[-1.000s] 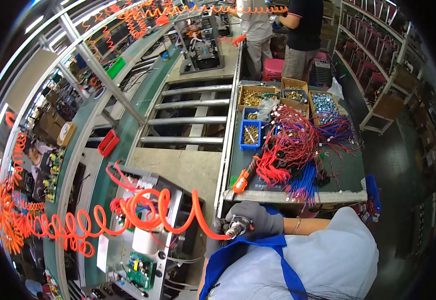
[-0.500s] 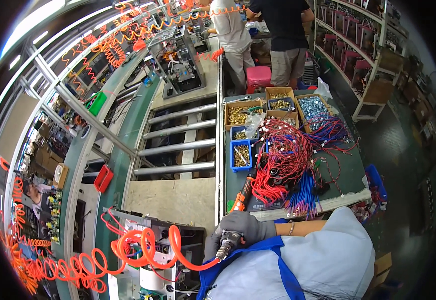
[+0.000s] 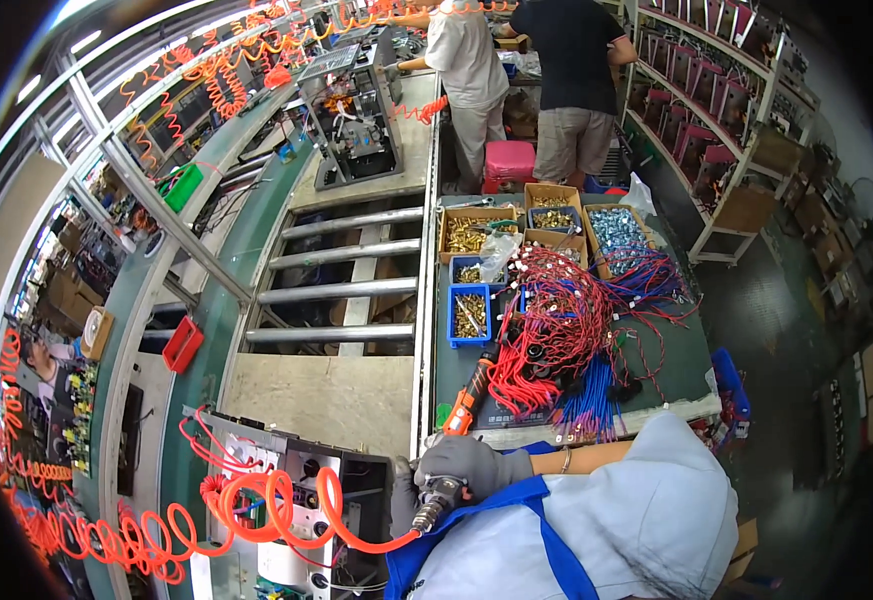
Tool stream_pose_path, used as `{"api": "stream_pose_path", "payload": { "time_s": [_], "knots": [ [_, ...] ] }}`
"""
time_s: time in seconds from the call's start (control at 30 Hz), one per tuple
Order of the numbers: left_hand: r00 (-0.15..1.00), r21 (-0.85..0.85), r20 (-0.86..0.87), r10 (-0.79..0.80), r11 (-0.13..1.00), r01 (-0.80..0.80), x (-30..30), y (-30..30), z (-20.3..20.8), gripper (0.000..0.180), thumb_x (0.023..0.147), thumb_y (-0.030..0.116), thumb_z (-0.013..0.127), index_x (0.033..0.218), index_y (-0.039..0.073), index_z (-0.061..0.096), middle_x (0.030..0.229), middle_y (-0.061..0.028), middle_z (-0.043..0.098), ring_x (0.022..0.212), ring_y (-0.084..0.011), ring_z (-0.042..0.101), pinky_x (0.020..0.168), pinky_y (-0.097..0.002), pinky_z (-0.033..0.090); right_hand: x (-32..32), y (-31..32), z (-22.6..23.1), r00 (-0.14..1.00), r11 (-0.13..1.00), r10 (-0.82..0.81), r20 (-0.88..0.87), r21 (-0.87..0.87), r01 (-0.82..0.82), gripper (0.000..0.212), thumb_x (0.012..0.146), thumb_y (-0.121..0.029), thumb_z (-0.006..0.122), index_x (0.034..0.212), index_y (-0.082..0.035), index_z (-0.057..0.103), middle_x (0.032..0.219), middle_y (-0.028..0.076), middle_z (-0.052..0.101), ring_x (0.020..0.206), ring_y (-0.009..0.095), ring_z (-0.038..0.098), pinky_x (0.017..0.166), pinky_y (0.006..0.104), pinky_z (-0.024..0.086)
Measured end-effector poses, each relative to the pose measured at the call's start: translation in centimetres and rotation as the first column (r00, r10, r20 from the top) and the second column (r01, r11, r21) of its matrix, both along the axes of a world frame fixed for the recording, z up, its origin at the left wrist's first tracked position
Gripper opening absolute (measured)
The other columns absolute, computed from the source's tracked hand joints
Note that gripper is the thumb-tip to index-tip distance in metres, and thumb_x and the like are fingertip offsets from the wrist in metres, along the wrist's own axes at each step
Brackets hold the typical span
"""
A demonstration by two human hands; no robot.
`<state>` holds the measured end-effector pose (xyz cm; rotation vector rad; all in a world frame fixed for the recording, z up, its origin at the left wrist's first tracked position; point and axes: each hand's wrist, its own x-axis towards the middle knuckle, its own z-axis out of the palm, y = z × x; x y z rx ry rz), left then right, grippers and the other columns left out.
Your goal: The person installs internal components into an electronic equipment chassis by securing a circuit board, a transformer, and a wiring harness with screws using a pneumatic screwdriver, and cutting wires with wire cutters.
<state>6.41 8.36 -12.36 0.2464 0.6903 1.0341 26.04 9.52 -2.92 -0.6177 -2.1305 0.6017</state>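
Note:
My right hand (image 3: 468, 466), in a grey glove, is closed round an air tool (image 3: 442, 492) with a metal hose fitting at its lower end. An orange coiled hose (image 3: 328, 492) runs from that fitting to the left. Beyond the glove juts an orange and black tool body (image 3: 468, 396); the glove hides whether it is the same piece. Close beside it, my left hand (image 3: 403, 497), also gloved, is mostly hidden behind the right one, its fingers unclear. Left of it sits an opened machine housing (image 3: 356, 490) with red wires and a white panel.
Bundles of red and blue wires (image 3: 566, 310) lie on the green table (image 3: 671, 375). Behind them stand boxes of brass fittings (image 3: 471, 232) and a blue bin (image 3: 469, 315). Metal rollers (image 3: 341, 290) cross the line, with another machine (image 3: 351, 125) beyond. Two people (image 3: 566, 90) stand at the back.
The view has shifted, so the scene sits slightly further left. The left glove shows a little more apart from the right one. The right hand keeps its grip on the air tool.

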Motion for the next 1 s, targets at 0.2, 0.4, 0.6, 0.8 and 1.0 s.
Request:
{"api": "stream_pose_path", "payload": {
  "time_s": [0.2,0.4,0.6,0.8,1.0],
  "knots": [
    [0.997,-0.058,0.048,0.065,0.996,-0.062,-0.3,-4.2,0.1,0.042,0.102,0.039,0.044,0.113,0.002,0.060,0.102,-0.0103,0.065,0.094,-0.0196,0.063,0.084,-0.0344,0.053,-0.7,-2.4,1.0,0.994,0.995,0.038,0.104,-0.099,-0.028,0.027,0.070,-0.021,0.069,0.097,-0.017,0.064,0.085,0.004,0.060,0.082,0.027,0.061,0.073,0.0395,0.046],
    [0.934,-0.069,-0.352,0.062,0.993,-0.091,1.8,-4.9,2.5,0.032,0.102,0.033,0.047,0.100,0.005,0.062,0.075,0.0054,0.047,0.067,-0.0046,0.043,0.058,-0.0214,0.037,0.1,-3.5,0.4,0.999,0.997,0.019,0.035,-0.078,-0.016,0.027,0.066,-0.020,0.067,0.092,-0.014,0.060,0.082,0.006,0.056,0.080,0.028,0.060,0.069,0.0410,0.045],
    [0.939,-0.104,-0.336,0.073,0.988,-0.114,2.5,-4.3,2.9,0.035,0.097,0.023,0.058,0.122,-0.001,0.056,0.090,-0.0003,0.060,0.070,-0.0052,0.049,0.063,-0.0182,0.043,0.7,-3.8,0.8,0.999,0.990,0.010,0.041,-0.139,-0.005,0.035,0.067,-0.028,0.067,0.097,-0.013,0.059,0.089,0.007,0.059,0.085,0.028,0.060,0.076,0.0383,0.044],
    [0.951,-0.100,-0.304,-0.060,0.994,0.031,2.4,-5.1,2.3,0.029,0.100,0.033,0.054,0.107,0.005,0.060,0.080,0.0034,0.055,0.065,-0.0031,0.045,0.056,-0.0173,0.037,1.1,-4.7,-0.7,0.986,0.993,0.052,0.159,-0.114,-0.034,0.032,0.067,-0.027,0.066,0.095,-0.014,0.060,0.092,0.007,0.059,0.087,0.028,0.057,0.076,0.0400,0.042],
    [0.974,-0.307,-0.227,0.025,0.947,-0.096,3.5,-4.4,1.7,0.031,0.098,0.040,0.054,0.103,0.010,0.057,0.076,0.0022,0.054,0.064,-0.0079,0.051,0.056,-0.0211,0.044,2.2,-4.6,-0.4,0.985,0.989,0.059,0.163,-0.144,-0.035,0.051,0.061,-0.031,0.067,0.107,-0.011,0.061,0.099,0.009,0.061,0.097,0.030,0.060,0.086,0.0421,0.045]
  ]
}}
